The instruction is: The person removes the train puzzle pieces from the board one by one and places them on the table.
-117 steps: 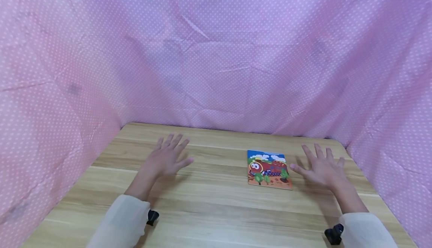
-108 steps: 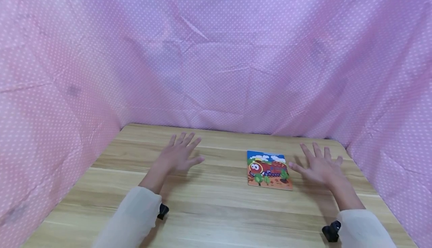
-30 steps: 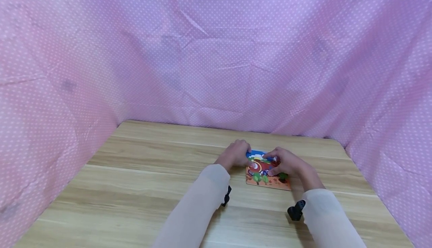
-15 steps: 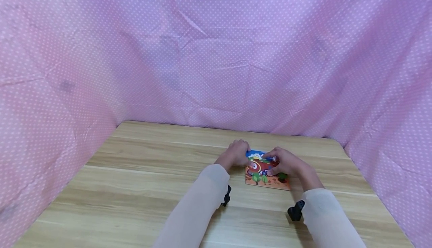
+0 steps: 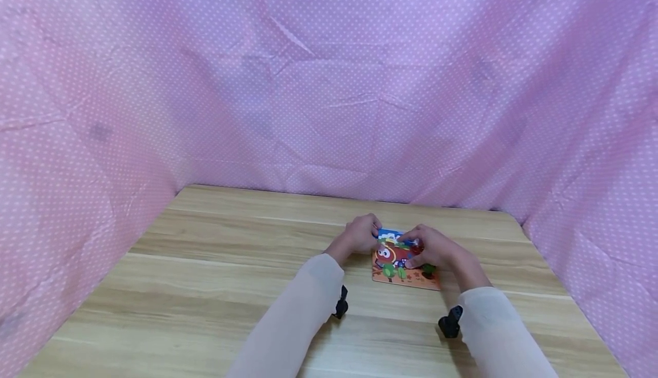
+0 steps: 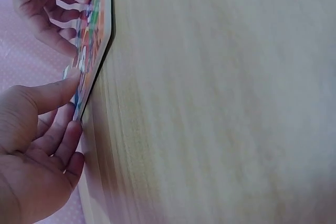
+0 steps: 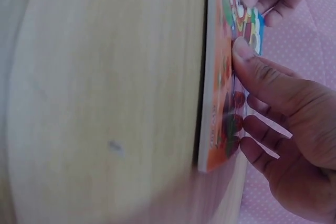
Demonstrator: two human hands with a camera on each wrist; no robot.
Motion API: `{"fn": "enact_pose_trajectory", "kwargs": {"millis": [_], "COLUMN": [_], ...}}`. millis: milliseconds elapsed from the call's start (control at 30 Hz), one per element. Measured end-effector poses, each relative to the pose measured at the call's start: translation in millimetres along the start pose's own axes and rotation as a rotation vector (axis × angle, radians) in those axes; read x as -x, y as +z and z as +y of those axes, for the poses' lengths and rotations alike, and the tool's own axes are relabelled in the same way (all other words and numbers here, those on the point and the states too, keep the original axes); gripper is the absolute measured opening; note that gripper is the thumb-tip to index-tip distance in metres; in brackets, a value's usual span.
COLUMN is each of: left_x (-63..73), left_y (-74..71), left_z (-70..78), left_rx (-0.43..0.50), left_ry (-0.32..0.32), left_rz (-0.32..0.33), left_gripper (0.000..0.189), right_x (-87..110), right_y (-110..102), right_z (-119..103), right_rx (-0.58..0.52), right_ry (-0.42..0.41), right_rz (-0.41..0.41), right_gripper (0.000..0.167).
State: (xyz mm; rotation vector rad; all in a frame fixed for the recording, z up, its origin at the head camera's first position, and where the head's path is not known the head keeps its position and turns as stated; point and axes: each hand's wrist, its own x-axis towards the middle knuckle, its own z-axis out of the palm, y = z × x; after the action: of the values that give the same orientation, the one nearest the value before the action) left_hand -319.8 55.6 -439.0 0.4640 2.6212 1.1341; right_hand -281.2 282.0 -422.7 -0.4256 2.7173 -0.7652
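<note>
A flat square jigsaw puzzle (image 5: 403, 275), printed with a red train, green trees and a blue sky, lies on the wooden table. My left hand (image 5: 362, 233) holds its far left corner: in the left wrist view the thumb (image 6: 65, 85) is at the top face and the other fingers (image 6: 68, 142) are at the edge. My right hand (image 5: 437, 248) rests on the puzzle's right half with thumb and index finger spread apart. In the right wrist view that thumb (image 7: 262, 74) touches the picture, and the bent fingers (image 7: 260, 135) reach its far side.
The light wood table (image 5: 205, 286) spreads out around the puzzle. A pink cloth (image 5: 329, 109) with white dots hangs behind the table and along both sides. Black wrist cameras sit at the left cuff (image 5: 341, 304) and the right cuff (image 5: 450, 322).
Both hands have come in from the sides onto the puzzle. In the last half second my left thumb has drawn back toward the edge, uncovering the train's eyes. The right hand has hardly moved.
</note>
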Motion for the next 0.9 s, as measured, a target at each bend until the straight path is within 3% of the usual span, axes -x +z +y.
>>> {"fn": "enact_pose_trajectory", "kwargs": {"millis": [167,300,900], "left_x": [-1.0,-1.5,-3.6], "left_y": [2.4,3.4,-5.4], "left_z": [-2.3,-1.2,-9.5], "left_rx": [0.199,0.293,0.456], "left_ry": [-0.005,-0.027,-0.106], "left_rz": [0.017,0.025,0.121], "left_gripper": [0.025,0.021,0.022], "right_x": [0.6,1.0,3.3], "right_y": [0.3,0.3,-1.1], "right_z": [-0.5,-0.7,-4.3], "right_rx": [0.001,-0.007,0.018], "right_ry": [0.009,0.016,0.032], "right_rz": [-0.001,0.0,-0.008], "right_gripper": [0.054,0.054,0.054]}}
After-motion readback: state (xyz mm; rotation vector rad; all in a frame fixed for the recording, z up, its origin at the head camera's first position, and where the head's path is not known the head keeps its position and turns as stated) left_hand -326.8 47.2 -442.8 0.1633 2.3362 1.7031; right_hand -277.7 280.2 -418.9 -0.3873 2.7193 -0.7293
